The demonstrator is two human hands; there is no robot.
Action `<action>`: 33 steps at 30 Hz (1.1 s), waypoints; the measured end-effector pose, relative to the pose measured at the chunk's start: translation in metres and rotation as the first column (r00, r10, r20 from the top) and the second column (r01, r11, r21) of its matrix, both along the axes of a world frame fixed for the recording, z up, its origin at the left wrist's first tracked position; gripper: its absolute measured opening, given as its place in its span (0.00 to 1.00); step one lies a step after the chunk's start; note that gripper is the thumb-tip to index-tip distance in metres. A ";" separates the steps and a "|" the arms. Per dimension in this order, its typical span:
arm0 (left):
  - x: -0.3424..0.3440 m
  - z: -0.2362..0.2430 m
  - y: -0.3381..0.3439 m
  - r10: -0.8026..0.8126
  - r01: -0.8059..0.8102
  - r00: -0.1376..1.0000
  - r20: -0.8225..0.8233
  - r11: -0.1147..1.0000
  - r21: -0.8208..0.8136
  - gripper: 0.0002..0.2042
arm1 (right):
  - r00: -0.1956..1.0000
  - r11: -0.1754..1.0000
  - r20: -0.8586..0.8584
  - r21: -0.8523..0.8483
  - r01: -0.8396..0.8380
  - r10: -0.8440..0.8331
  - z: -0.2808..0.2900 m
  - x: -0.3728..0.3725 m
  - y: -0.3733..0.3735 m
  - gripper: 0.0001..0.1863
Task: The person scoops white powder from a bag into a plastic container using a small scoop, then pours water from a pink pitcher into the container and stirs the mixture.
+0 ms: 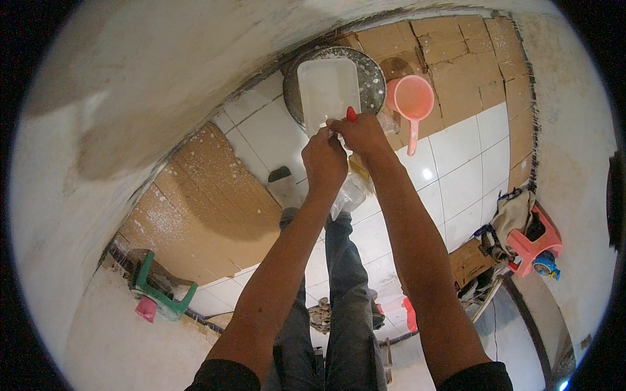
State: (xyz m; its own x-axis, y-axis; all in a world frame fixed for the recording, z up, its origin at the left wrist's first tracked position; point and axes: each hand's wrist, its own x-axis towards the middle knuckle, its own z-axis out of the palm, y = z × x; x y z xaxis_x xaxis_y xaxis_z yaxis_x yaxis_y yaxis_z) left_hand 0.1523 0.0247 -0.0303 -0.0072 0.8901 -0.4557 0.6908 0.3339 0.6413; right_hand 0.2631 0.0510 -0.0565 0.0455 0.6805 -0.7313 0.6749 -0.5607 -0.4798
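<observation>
By one tub (327, 88), two hands (325, 158) (362, 135) (one red object (351, 114) held) meet.

Stained pale walls (163, 58); white tiled floor (460, 150) partly under cardboard (195, 208).

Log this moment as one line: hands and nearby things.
left hand: fingers pinched, contents unclear | right hand: holding red object | white tray: ahead of hands | pink dipper: right of tray
</observation>
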 end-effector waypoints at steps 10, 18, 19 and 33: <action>0.000 -0.001 -0.003 -0.099 0.099 0.995 -0.016 0.995 -0.003 0.09 | 0.985 0.977 -0.009 0.131 -0.169 0.172 0.006 0.000 0.006 0.18; 0.003 -0.002 -0.008 -0.114 0.118 0.992 -0.044 0.988 0.101 0.06 | 0.966 0.968 -0.089 -0.086 0.234 -0.242 0.002 0.004 0.008 0.31; 0.003 -0.001 -0.008 -0.113 0.117 0.993 -0.045 0.988 0.100 0.06 | 0.966 0.969 -0.090 -0.086 0.234 -0.241 0.002 0.005 0.008 0.31; 0.001 0.009 -0.003 -0.222 0.220 0.969 -0.109 0.975 -0.023 0.08 | 0.959 0.961 -0.096 -0.104 0.257 -0.267 -0.014 0.002 0.010 0.16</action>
